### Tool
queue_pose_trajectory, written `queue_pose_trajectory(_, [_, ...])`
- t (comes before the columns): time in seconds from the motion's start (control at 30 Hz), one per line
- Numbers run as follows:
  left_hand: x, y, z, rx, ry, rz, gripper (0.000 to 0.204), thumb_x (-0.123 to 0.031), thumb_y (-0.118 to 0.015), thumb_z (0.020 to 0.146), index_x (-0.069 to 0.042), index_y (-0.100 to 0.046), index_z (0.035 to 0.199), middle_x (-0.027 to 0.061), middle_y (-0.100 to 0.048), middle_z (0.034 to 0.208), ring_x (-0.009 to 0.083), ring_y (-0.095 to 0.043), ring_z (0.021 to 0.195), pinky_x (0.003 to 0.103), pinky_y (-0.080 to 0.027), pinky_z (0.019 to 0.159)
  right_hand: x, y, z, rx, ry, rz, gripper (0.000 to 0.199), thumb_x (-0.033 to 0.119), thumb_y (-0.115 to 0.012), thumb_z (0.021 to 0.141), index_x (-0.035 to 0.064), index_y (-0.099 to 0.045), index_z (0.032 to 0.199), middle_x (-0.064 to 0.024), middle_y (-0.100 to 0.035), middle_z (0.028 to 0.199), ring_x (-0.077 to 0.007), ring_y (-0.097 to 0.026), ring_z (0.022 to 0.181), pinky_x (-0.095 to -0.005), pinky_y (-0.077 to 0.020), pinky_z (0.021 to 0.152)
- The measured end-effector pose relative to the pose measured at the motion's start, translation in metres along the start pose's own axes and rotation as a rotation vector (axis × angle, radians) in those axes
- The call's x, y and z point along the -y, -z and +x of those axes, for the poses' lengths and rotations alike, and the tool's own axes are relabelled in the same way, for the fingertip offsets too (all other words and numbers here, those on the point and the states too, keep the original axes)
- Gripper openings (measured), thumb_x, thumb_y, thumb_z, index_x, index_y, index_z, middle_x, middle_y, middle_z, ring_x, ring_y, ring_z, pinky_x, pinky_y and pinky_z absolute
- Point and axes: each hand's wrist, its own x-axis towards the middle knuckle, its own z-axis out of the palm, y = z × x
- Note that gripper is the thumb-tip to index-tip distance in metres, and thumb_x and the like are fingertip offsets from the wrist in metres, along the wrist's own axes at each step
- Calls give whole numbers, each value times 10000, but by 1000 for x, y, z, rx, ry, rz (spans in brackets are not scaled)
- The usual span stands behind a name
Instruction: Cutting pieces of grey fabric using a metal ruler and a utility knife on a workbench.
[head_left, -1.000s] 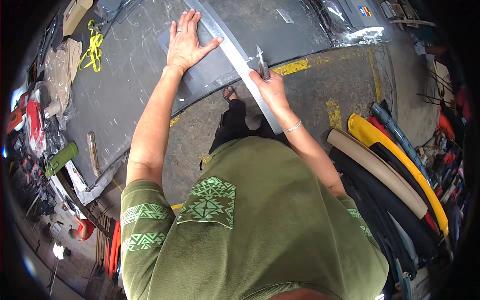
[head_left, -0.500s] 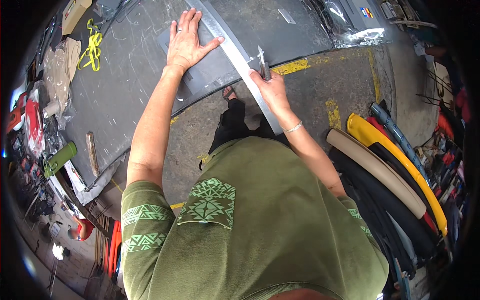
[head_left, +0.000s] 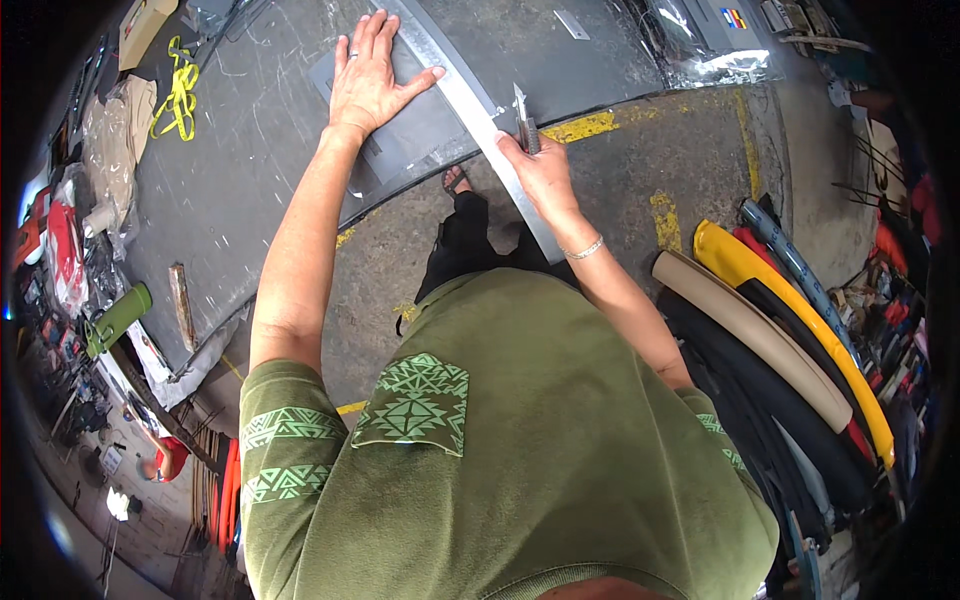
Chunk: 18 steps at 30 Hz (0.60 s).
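Toward the far left corner of the dark grey table (head_left: 235, 190), a yellow strap (head_left: 180, 95) lies in a loose tangle, well apart from both hands. Right of it, a smooth grey sheet (head_left: 400, 150) reaches the table's near edge. The left hand (head_left: 370, 82) rests palm down on this sheet, flat, thumb spread away from the fingers; the thumb tip and foremost fingertips meet the left side of a long metal straightedge (head_left: 472, 108).

The straightedge's long axis slants from the far side, upper left, down to the right, crossing the near edge and overhanging it toward the person's body. A narrow grey strip shows along its right side. The left hand sits farther out along it; the right hand (head_left: 545, 180) is nearer its overhanging end, just past the near edge, above the floor.

The right hand is curled, thumb on the straightedge, pinching a utility knife (head_left: 531, 138) whose tip points toward the far side, just right of the metal. Whether all its fingers wrap the handle cannot be told. Farther right, a small pale grey strip (head_left: 572, 25) lies on the table, apart from both hands.
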Motion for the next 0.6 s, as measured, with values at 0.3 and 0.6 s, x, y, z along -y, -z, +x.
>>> queue_pose_trajectory(0.3, [-18,31,5,186,94,-89,1047,-574,-762,765,27,-379,1531,251,-350,1602,376,-237,1550,545,-130,1275,2,0,-2,-8,6,2,240,214,-800,908,8,-716,817,52,-609,737,-45,-503,686,-259,-444,622])
queue_pose_trajectory(0.6, [0,7,4,98,37,-6,1144,-845,-597,790,-67,-343,1590,128,-276,1679,281,-182,1583,513,-111,1291,-6,1,7,0,31,-81,240,219,-795,900,4,-712,833,50,-606,722,-47,-502,677,-260,-441,615])
